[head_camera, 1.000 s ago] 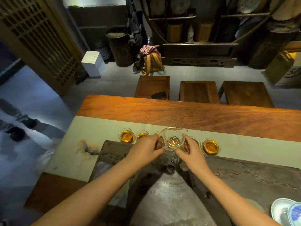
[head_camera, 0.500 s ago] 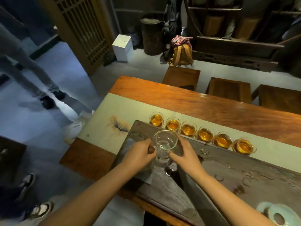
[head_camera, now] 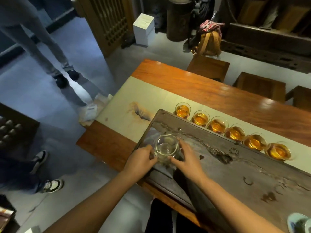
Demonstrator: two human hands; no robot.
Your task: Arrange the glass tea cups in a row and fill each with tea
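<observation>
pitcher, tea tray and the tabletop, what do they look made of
Pitcher: clear glass, glossy; the tray shows through it.
Tea tray: looks like dark stone or weathered wood, matte and uneven with carved grooves; hard to tell which.
Tabletop: reddish wood with visible grain, polished, judging by the soft glare.

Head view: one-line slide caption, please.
Both hands, left hand and right hand, hold an empty glass pitcher beside six filled tea cups.

Wooden table [head_camera: 210, 91] under pale runner [head_camera: 143, 98] and dark tea tray [head_camera: 235, 169].
</observation>
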